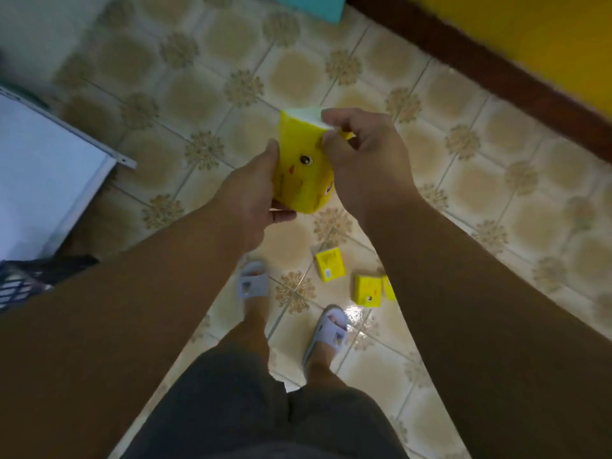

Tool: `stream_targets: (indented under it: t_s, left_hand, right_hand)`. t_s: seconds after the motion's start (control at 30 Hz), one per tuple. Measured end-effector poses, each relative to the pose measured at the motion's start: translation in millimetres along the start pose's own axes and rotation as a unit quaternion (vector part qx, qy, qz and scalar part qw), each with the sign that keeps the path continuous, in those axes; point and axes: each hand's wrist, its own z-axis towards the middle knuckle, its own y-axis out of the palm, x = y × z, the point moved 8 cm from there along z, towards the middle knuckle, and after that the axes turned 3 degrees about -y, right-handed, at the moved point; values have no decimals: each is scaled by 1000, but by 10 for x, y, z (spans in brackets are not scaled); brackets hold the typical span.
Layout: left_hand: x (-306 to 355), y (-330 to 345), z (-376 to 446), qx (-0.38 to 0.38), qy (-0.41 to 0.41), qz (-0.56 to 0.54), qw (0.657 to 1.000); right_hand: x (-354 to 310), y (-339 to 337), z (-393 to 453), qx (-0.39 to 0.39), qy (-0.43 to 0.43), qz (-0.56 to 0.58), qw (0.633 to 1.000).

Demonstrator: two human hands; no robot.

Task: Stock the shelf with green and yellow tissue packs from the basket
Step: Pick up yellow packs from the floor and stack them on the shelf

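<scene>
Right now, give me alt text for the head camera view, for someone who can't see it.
Both hands, left hand and right hand, hold a yellow tissue pack above a patterned tile floor. Smaller yellow packs lie on the floor near the person's slippered feet; a white shelf is at left.

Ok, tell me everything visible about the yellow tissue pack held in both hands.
The yellow tissue pack is a glossy, soft-looking plastic-wrapped block printed with a cartoon face: a black eye and a small orange mark. Its far end shows white. It is held in the air above the tiled floor, tilted, long axis pointing away from the camera. The left hand grips its left side and underside; the right hand pinches its upper right edge.
</scene>
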Motion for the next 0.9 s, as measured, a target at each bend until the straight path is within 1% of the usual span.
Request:
stream_targets:
  t_s: [0.07, 0.17, 0.2, 0.27, 0.37, 0.5, 0.57, 0.63, 0.73, 0.83, 0.9]
  left_hand:
    - [505, 76, -396, -42, 47, 26, 998]
    - [1051, 201, -961, -135, 107, 66, 983]
    - [1183, 214, -1149, -155, 132, 73, 976]
    - [1405, 167, -1469, -166, 190, 72, 965]
    - [1628, 49, -1830, -194, 252, 11, 948]
    - [1780, -35, -2215, -266, 260, -105, 922]
    - [1843, -83, -2394, -278, 259, -168, 909]
    - [1899, -118, -2605, -280, 271, -203, 898]
    - [1924, -167, -2896, -253, 303, -224, 891]
    - [1855, -193, -3161, -234, 348, -257, 871]
    - [1715, -214, -3303, -220, 363, -285, 859]
  right_hand:
    - [-595, -263, -58, 18, -29, -10, 999]
    - [-1387, -548, -250, 45, -97, -39, 994]
    - [-1601, -639, -330, 57, -118, -47, 990]
    - [-1961, -783, -479, 64, -159, -68, 983]
    - [-2377, -928, -669, 63, -216, -78, 971]
    - [-2786, -1048, -919, 88, -284, -88, 951]
    - [-2927, -1061, -1063, 86, -312, -113, 940]
    - [-3050, -1090, -1227, 82, -340, -135, 927]
    - [-3190, -1187, -1440, 94, -375, -166, 907]
    - [-3267, -1218, -1680, 93, -412, -179, 889]
    - [-3243, -1185, -1852, 79, -440, -172, 878]
